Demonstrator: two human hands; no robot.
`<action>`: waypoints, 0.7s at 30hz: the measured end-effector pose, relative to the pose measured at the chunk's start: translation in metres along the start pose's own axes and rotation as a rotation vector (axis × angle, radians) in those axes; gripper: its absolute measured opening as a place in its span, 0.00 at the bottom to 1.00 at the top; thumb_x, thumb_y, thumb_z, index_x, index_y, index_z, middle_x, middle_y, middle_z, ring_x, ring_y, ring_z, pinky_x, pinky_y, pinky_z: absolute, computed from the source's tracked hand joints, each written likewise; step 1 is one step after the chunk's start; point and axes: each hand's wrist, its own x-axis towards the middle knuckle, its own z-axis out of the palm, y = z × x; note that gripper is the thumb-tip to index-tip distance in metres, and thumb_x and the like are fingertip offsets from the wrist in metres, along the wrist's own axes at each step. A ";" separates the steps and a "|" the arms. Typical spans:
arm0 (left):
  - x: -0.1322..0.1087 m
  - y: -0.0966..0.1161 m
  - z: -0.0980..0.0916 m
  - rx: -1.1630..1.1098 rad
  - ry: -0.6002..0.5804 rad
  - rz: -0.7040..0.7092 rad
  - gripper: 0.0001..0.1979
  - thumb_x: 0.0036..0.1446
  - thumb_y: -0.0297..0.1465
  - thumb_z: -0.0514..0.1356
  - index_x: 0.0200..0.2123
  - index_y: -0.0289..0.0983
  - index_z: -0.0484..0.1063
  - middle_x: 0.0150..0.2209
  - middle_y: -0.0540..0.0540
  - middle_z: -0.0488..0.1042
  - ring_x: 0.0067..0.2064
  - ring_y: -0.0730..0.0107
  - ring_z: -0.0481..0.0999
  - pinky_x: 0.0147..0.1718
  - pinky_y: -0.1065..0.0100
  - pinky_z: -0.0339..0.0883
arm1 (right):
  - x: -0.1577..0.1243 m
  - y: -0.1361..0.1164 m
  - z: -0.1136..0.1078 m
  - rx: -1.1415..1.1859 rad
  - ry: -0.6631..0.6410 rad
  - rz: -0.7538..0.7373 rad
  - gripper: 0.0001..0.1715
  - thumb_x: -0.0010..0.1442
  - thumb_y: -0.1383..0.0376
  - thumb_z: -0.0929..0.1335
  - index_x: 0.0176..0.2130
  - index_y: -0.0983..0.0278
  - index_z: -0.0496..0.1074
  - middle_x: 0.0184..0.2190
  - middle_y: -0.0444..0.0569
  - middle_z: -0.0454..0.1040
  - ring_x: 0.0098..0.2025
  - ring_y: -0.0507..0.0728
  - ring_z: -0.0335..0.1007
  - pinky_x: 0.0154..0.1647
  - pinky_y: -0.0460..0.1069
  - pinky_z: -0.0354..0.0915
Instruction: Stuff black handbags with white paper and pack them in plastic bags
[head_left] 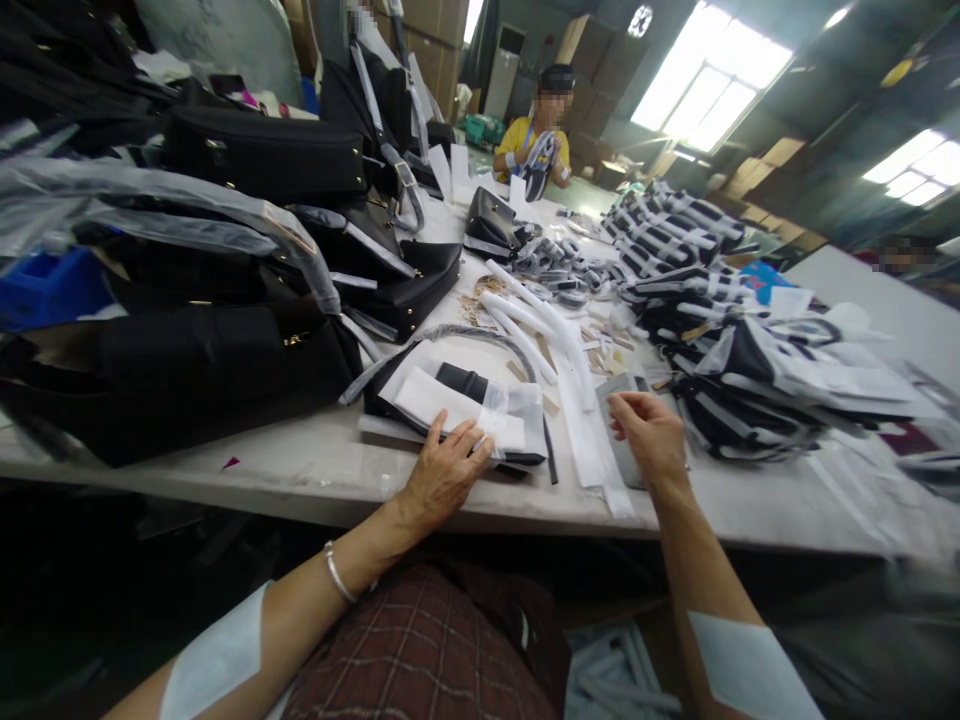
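Observation:
A black handbag [459, 374] lies in front of me, partly covered by white wrapping paper [427, 397]. Its wrapped strap [480, 333] loops out behind it. My left hand [448, 470] lies on the paper at the near edge, fingers stretched out and slightly apart. To the right, my right hand [649, 432] is raised over a grey flat piece [626, 465], its fingers curled into a pinch. Whatever the fingertips hold, if anything, is too small to make out. White paper strips [579, 430] lie between the bag and my right hand.
Finished-looking black handbags [187, 370] crowd the left. Wrapped black bag parts [720, 395] are piled at right. White foam rolls [555, 330] and small tags [611, 345] lie mid-table. Across the table [300, 465], a person in a yellow top [517, 135] handles a wrapped item.

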 end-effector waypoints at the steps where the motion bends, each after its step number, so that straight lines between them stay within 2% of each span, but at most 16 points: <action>1: 0.000 0.000 0.000 -0.007 0.004 0.004 0.12 0.66 0.28 0.56 0.52 0.39 0.69 0.50 0.44 0.77 0.58 0.58 0.72 0.67 0.45 0.42 | 0.008 0.009 -0.025 -0.030 0.118 0.017 0.27 0.49 0.47 0.73 0.38 0.66 0.75 0.26 0.48 0.75 0.26 0.55 0.70 0.25 0.48 0.66; 2: 0.001 -0.001 -0.001 -0.013 0.009 0.007 0.12 0.66 0.28 0.55 0.52 0.38 0.69 0.50 0.44 0.77 0.58 0.57 0.73 0.67 0.45 0.42 | 0.015 0.019 -0.048 -0.064 0.201 0.054 0.27 0.49 0.47 0.72 0.39 0.66 0.75 0.28 0.49 0.76 0.28 0.56 0.71 0.27 0.49 0.67; 4: 0.001 -0.001 0.000 -0.023 0.015 0.014 0.13 0.66 0.27 0.55 0.52 0.38 0.70 0.50 0.43 0.77 0.57 0.56 0.73 0.66 0.44 0.44 | 0.026 0.039 -0.084 -0.113 0.255 0.152 0.25 0.49 0.49 0.72 0.38 0.66 0.75 0.30 0.51 0.77 0.32 0.58 0.73 0.31 0.49 0.68; 7: 0.002 -0.003 0.001 -0.023 0.033 0.026 0.13 0.66 0.27 0.55 0.52 0.38 0.70 0.50 0.43 0.78 0.57 0.55 0.74 0.65 0.44 0.46 | 0.034 0.065 -0.106 -0.109 0.128 0.305 0.19 0.47 0.52 0.74 0.30 0.65 0.75 0.26 0.52 0.77 0.31 0.59 0.74 0.30 0.50 0.69; 10: 0.003 -0.003 0.001 -0.011 0.037 0.042 0.13 0.65 0.26 0.54 0.52 0.38 0.70 0.49 0.42 0.78 0.56 0.54 0.74 0.65 0.43 0.47 | 0.037 0.081 -0.102 -0.048 -0.014 0.421 0.17 0.46 0.53 0.75 0.27 0.64 0.75 0.26 0.52 0.79 0.30 0.58 0.75 0.30 0.49 0.69; 12: 0.003 -0.003 0.001 -0.006 0.027 0.046 0.14 0.65 0.26 0.54 0.52 0.38 0.70 0.50 0.42 0.78 0.56 0.53 0.74 0.64 0.43 0.47 | 0.039 0.086 -0.096 -0.004 -0.038 0.459 0.16 0.45 0.55 0.76 0.27 0.64 0.75 0.27 0.51 0.79 0.29 0.56 0.75 0.29 0.48 0.68; 17: 0.003 -0.003 0.000 -0.004 -0.009 0.041 0.14 0.65 0.26 0.54 0.53 0.39 0.70 0.51 0.42 0.77 0.57 0.53 0.73 0.65 0.42 0.47 | 0.046 0.087 -0.090 0.129 0.035 0.462 0.12 0.42 0.63 0.76 0.28 0.65 0.75 0.22 0.46 0.76 0.25 0.52 0.71 0.24 0.44 0.63; 21: 0.002 -0.004 0.001 -0.013 -0.014 0.036 0.15 0.64 0.25 0.55 0.54 0.39 0.69 0.51 0.42 0.77 0.58 0.52 0.73 0.64 0.41 0.48 | 0.047 0.082 -0.092 0.228 0.099 0.427 0.17 0.36 0.67 0.78 0.29 0.66 0.74 0.21 0.44 0.74 0.22 0.51 0.69 0.21 0.44 0.63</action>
